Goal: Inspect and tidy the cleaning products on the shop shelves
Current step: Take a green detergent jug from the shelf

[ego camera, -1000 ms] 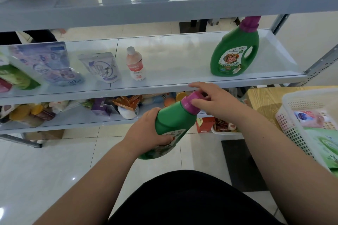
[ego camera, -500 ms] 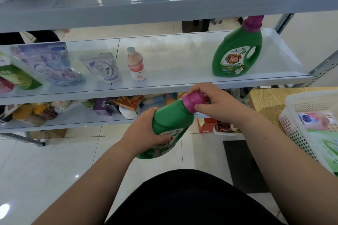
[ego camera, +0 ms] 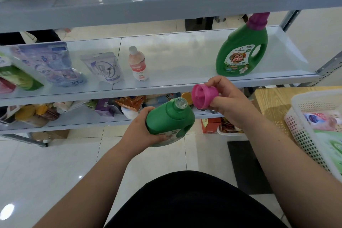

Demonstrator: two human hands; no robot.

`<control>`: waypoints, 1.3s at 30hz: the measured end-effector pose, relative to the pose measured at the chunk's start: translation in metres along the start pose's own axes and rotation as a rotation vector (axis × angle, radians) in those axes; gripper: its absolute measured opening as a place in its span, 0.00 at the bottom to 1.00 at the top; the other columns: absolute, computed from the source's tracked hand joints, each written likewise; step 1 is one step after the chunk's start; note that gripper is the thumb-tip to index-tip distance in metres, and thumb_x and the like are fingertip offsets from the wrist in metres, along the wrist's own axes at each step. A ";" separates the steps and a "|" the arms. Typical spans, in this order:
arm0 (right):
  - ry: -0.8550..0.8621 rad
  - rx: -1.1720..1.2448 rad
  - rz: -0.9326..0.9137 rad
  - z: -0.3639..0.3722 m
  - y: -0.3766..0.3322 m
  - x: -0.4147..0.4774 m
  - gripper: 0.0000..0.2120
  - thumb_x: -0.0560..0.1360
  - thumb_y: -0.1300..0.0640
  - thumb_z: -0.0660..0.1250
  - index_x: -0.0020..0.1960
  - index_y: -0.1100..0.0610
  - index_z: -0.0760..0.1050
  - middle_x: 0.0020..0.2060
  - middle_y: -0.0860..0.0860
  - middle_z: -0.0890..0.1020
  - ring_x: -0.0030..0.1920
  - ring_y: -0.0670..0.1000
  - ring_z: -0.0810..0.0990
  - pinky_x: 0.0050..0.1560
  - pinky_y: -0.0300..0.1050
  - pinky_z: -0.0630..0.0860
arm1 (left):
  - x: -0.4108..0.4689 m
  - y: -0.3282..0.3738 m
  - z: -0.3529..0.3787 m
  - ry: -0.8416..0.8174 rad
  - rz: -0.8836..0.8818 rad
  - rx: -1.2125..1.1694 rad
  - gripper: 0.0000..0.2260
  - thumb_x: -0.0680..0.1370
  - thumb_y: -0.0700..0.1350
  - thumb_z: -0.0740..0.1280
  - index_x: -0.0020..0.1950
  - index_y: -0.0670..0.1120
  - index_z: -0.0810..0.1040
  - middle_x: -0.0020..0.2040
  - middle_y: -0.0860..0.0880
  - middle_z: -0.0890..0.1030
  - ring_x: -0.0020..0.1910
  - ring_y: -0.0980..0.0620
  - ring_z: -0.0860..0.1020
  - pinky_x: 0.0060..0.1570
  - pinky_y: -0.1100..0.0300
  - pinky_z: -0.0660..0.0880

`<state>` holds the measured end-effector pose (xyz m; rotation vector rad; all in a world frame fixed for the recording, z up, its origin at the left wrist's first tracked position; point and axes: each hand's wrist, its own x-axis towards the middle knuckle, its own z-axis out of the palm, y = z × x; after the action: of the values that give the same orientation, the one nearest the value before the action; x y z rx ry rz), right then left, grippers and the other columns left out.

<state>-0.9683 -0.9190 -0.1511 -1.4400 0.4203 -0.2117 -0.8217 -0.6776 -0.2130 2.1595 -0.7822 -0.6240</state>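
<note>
Off comes the pink cap (ego camera: 203,96): your right hand (ego camera: 229,102) pinches it just beside the open neck. Left hand (ego camera: 144,126) fingers wrap the green bottle (ego camera: 170,116), tilted below the shelf (ego camera: 166,87).

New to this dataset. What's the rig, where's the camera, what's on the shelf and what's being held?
No machine here: each grip is a person's bare hand. The current picture comes from a wide-angle camera worn on the head, looking down at shop shelves. The left grip holds a tilted, uncapped green bottle. The right grip pinches a pink cap beside its neck. On the middle shelf stand a matching capped jug, a small pink bottle and pouches. A white basket sits at right.
</note>
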 end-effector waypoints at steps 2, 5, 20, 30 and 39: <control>-0.010 -0.016 -0.007 0.002 -0.001 -0.001 0.22 0.74 0.78 0.63 0.56 0.53 0.73 0.52 0.51 0.79 0.41 0.45 0.82 0.41 0.39 0.79 | 0.000 0.000 0.000 -0.010 0.005 0.024 0.35 0.64 0.47 0.84 0.62 0.63 0.67 0.54 0.66 0.75 0.50 0.73 0.74 0.42 0.77 0.69; -0.019 -0.066 -0.028 0.002 -0.003 -0.001 0.23 0.72 0.76 0.66 0.56 0.50 0.75 0.53 0.51 0.79 0.42 0.44 0.82 0.42 0.40 0.78 | 0.000 -0.001 0.000 -0.020 0.001 0.055 0.35 0.64 0.46 0.83 0.62 0.63 0.67 0.53 0.66 0.74 0.49 0.73 0.73 0.40 0.78 0.68; -0.195 -0.897 -0.232 0.007 0.003 0.006 0.25 0.70 0.64 0.73 0.58 0.39 0.76 0.58 0.40 0.74 0.61 0.39 0.71 0.55 0.26 0.70 | 0.008 0.011 -0.003 -0.043 0.113 0.322 0.37 0.59 0.67 0.70 0.65 0.57 0.72 0.55 0.57 0.78 0.53 0.55 0.75 0.53 0.58 0.75; -0.152 -1.058 -0.097 0.003 0.000 0.008 0.17 0.72 0.47 0.70 0.60 0.38 0.74 0.51 0.39 0.77 0.52 0.44 0.76 0.53 0.49 0.80 | 0.010 0.020 -0.005 -0.079 0.159 0.469 0.34 0.66 0.63 0.76 0.68 0.57 0.70 0.58 0.57 0.77 0.56 0.53 0.72 0.60 0.56 0.71; -0.141 -0.965 -0.117 -0.003 0.007 0.006 0.23 0.76 0.49 0.68 0.68 0.37 0.67 0.62 0.41 0.73 0.58 0.45 0.74 0.58 0.45 0.77 | 0.013 0.029 -0.017 -0.077 0.127 0.447 0.39 0.60 0.71 0.66 0.68 0.57 0.69 0.60 0.56 0.78 0.58 0.52 0.73 0.60 0.51 0.76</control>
<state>-0.9649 -0.9235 -0.1595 -2.4137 0.3285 0.0185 -0.8121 -0.6943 -0.1826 2.4683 -1.1814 -0.5029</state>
